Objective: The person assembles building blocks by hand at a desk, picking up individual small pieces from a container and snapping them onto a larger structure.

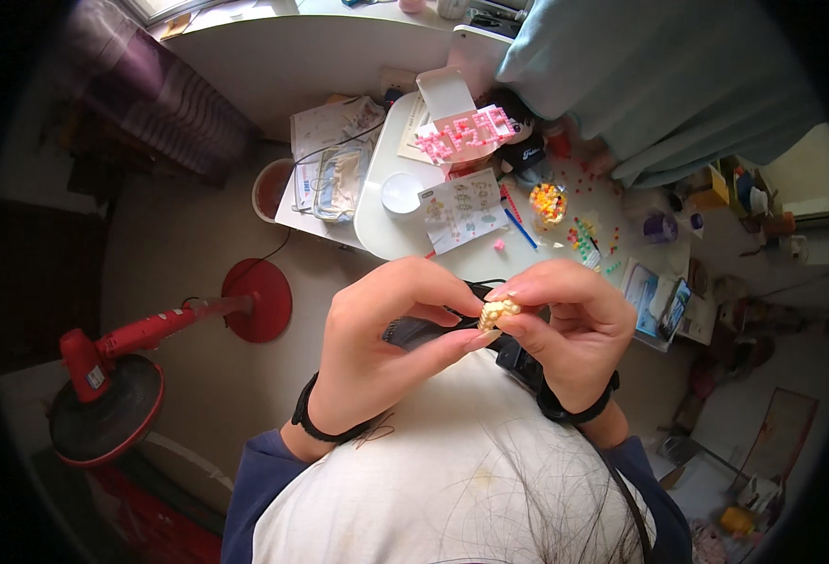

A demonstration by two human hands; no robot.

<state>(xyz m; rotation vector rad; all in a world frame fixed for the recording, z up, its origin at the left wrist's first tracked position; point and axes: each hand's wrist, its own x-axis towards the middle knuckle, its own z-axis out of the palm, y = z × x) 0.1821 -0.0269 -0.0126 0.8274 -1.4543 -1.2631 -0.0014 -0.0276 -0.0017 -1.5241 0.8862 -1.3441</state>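
In front of my chest, a small cream-yellow cluster of toy building blocks (497, 313) is pinched between both hands. My left hand (382, 320) grips its left side between thumb and index finger. From the other side my right hand (579, 324) holds it the same way, fingertips close to those of the left. The cluster's underside is hidden by the thumbs. Beyond the hands lie a printed sheet of pictures (460, 216), a blue stick (521, 229) and a small pink piece (499, 245).
On the white table (383, 226) stand a round white dish (400, 194), a clear container of orange and yellow pieces (548, 203) and a pink-and-white block tray (466, 134). Loose green and red pieces (584, 235) lie rightward. A red fan (142, 338) stands at left.
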